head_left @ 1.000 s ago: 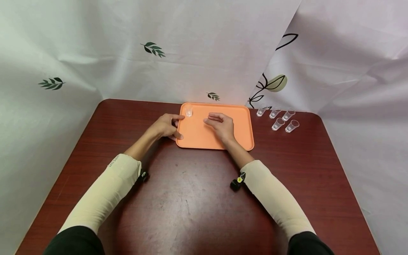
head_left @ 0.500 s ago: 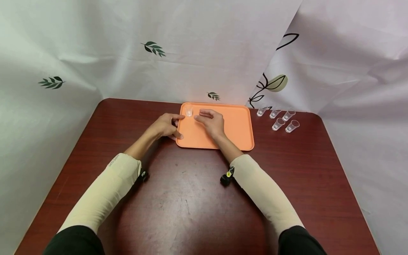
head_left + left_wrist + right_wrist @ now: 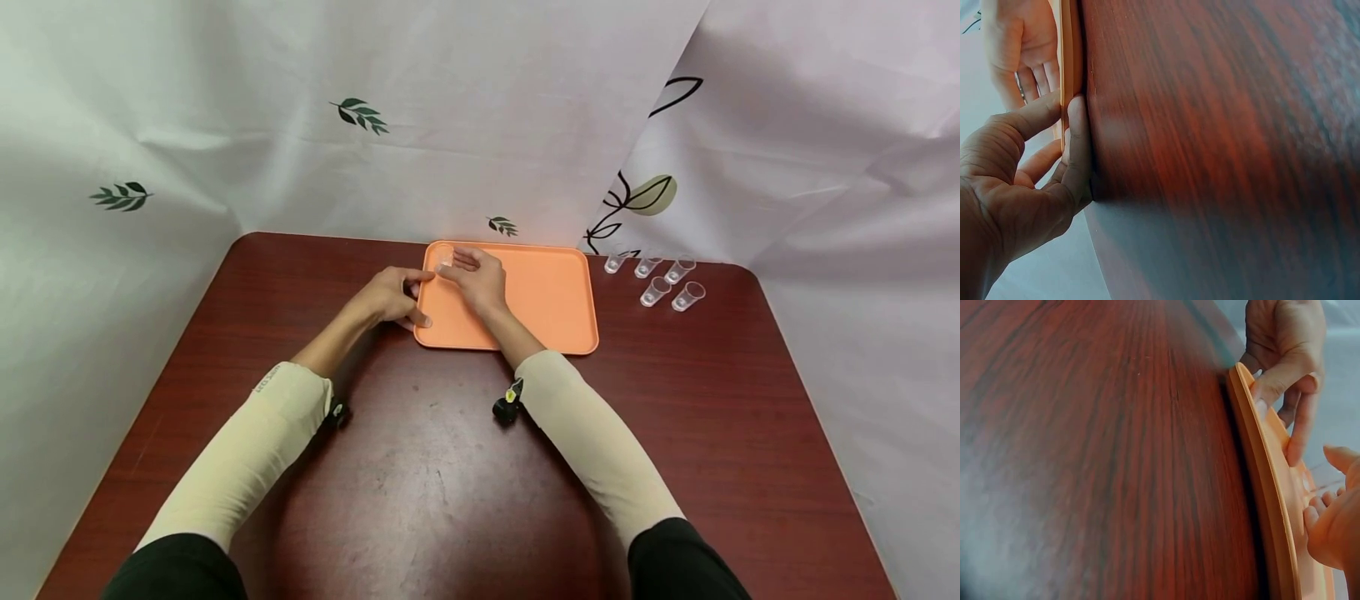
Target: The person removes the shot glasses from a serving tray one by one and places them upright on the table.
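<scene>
Head view: the tray's (image 3: 540, 300) nine-o'clock edge was gripped by the left hand (image 3: 392, 296); a cup (image 3: 444, 259) at its ten-o'clock corner was pinched by the right hand (image 3: 474, 279); five cups (image 3: 663, 279) stood at three o'clock.

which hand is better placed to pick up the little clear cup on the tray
Probably the right hand: its fingers already reach around the small clear cup in the orange tray's far left corner. The left hand is busy gripping the tray's left edge.
</scene>
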Demonstrator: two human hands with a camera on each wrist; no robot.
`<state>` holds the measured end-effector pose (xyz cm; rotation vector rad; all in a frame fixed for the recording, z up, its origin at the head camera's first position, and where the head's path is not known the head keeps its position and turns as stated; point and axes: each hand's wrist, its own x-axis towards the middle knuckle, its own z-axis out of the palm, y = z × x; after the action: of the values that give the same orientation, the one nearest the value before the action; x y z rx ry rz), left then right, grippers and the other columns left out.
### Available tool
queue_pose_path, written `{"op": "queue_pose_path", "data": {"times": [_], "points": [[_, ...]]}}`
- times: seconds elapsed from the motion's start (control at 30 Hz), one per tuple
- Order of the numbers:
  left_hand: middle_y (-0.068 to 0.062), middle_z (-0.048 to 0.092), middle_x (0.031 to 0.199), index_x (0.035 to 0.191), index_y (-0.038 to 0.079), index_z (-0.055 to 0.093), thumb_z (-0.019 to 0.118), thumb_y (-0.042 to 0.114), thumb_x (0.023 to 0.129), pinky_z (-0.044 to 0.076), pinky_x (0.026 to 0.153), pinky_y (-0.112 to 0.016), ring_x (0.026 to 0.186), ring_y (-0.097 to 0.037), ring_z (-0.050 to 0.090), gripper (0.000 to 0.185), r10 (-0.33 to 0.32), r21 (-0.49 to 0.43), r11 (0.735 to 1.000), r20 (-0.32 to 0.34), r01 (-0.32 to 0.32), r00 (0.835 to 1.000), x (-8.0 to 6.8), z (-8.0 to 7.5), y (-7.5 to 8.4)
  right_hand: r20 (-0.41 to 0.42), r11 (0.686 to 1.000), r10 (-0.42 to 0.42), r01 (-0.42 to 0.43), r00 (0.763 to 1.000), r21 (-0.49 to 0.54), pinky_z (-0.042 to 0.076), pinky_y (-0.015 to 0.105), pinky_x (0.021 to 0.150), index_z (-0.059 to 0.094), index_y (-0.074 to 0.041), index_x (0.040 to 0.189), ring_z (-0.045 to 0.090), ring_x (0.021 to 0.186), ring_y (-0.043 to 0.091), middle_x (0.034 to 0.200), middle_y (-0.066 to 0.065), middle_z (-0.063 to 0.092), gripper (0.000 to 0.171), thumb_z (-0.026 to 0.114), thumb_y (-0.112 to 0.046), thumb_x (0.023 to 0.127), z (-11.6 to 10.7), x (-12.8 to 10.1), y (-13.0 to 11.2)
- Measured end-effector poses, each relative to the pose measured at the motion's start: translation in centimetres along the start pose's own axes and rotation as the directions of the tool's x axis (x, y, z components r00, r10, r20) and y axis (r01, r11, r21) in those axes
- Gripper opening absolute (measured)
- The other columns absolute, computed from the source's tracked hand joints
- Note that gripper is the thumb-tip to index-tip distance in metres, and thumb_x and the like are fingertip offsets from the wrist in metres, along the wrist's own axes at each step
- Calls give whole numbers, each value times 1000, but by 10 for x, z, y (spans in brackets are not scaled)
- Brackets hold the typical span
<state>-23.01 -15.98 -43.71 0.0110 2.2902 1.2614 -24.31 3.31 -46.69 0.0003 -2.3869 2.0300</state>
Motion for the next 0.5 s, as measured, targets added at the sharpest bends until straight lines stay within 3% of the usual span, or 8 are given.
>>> {"op": "queue_pose_path", "data": {"times": [0.27, 0.5], "points": [[-15, 53, 119, 171, 13, 52, 93, -14, 81, 73, 67, -31, 76, -16, 69, 102, 7, -4, 1000, -2, -7, 1000, 1, 0, -2, -14, 999, -16, 16, 1000, -44, 69, 38, 110, 78, -3, 141, 77, 132, 32, 138, 19, 80, 45, 88, -15, 99, 7, 2, 1], [-15, 52, 120, 171, 13, 51, 93, -14, 82, 74, 69, -33, 78, -17, 69, 102, -1, -10, 1000, 2, 1, 1000, 1, 0, -2, -44, 999, -23, 21, 999, -32, 69, 38, 108, 80, 0, 135, 78, 130, 33, 134, 19, 81, 39, 88, -14, 100, 8, 3, 1]]}}
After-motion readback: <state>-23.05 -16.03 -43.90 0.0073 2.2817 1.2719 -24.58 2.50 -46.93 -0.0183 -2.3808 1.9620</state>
